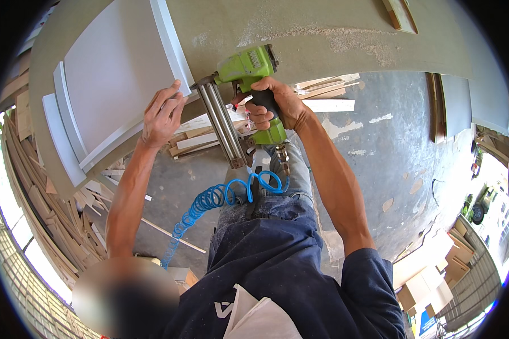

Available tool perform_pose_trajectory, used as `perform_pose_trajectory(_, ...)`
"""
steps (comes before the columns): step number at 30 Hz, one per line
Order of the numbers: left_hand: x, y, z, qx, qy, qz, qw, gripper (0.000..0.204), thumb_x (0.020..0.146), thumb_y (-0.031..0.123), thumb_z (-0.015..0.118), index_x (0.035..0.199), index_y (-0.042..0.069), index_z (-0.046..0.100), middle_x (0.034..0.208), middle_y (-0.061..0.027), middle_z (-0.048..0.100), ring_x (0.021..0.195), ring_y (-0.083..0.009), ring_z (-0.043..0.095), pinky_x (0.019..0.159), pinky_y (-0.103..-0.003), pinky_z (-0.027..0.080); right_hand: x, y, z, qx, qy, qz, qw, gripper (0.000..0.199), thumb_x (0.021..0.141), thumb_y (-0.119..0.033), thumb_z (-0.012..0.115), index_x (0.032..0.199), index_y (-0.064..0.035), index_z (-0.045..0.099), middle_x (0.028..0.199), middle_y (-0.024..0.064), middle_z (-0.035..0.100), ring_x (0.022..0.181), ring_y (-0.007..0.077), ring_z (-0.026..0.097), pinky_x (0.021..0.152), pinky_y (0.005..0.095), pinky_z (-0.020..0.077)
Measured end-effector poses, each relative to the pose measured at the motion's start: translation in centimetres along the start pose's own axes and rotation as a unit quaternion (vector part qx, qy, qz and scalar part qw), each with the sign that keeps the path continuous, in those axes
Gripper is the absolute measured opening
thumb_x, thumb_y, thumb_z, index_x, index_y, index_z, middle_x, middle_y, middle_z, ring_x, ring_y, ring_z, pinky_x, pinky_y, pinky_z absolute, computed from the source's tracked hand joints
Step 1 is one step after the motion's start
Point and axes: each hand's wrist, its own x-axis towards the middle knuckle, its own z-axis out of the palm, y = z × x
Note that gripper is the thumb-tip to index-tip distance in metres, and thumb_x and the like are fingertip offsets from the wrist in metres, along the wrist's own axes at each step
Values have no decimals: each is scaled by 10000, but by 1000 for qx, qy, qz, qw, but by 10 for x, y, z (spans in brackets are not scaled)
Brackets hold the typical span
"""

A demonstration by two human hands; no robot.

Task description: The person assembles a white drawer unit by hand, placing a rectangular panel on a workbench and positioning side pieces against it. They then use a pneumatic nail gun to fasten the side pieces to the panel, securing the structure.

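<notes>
A grey concrete floor (390,152) strewn with wood scraps (322,90) fills the middle, stacked timber strips (45,209) line the left, cardboard boxes (430,277) sit lower right, and daylight glares at both lower edges.

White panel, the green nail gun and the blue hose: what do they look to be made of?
White panel: probably painted or laminated board, smooth matt face, raised trim at the edges. Green nail gun in the right hand: glossy green body, plastic or painted metal, with a bare metal magazine. Blue hose: coiled, shiny, likely flexible plastic. Left hand steadies the panel's corner.
</notes>
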Motion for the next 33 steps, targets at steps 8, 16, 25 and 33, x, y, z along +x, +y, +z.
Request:
perform_pose_trajectory(8, 0, -1, 0, -2, 0, -1, 1000, 184, 804, -107, 785, 890, -56, 631, 1206, -184, 700, 865, -305, 692, 721, -378, 596, -2, -1, 3, -4, 3, 4, 1000, 496, 958, -367, 508, 1168, 72, 605, 601, -15, 420, 488, 99, 373, 484, 293, 352)
perform_pose_trajectory(16, -1, -3, 1, -5, 0, 1, 1000, 180, 802, -113, 783, 915, -66, 651, 1228, -186, 697, 871, -299, 691, 714, -371, 597, -2, -1, 3, 4, -5, 3, 1000, 502, 956, -366, 510, 1181, 73, 601, 599, -14, 423, 486, 94, 377, 482, 290, 355)
perform_pose_trajectory(25, -3, -3, 2, 15, 4, 21, 1000, 178, 801, -121, 781, 922, -86, 655, 1252, -190, 689, 863, -301, 679, 713, -371, 591, 0, 1, 1, 17, -18, 2, 1000, 506, 956, -363, 501, 1181, 79, 601, 601, -14, 428, 487, 96, 377, 482, 288, 355)
perform_pose_trajectory(33, -3, 0, 3, 9, 16, 18, 1000, 169, 814, -114, 774, 947, -100, 672, 1253, -179, 694, 871, -305, 679, 729, -371, 593, 0, 0, -2, 21, -11, 3, 1000, 498, 970, -349, 505, 1215, 77, 588, 609, -1, 425, 496, 100, 376, 491, 301, 371)
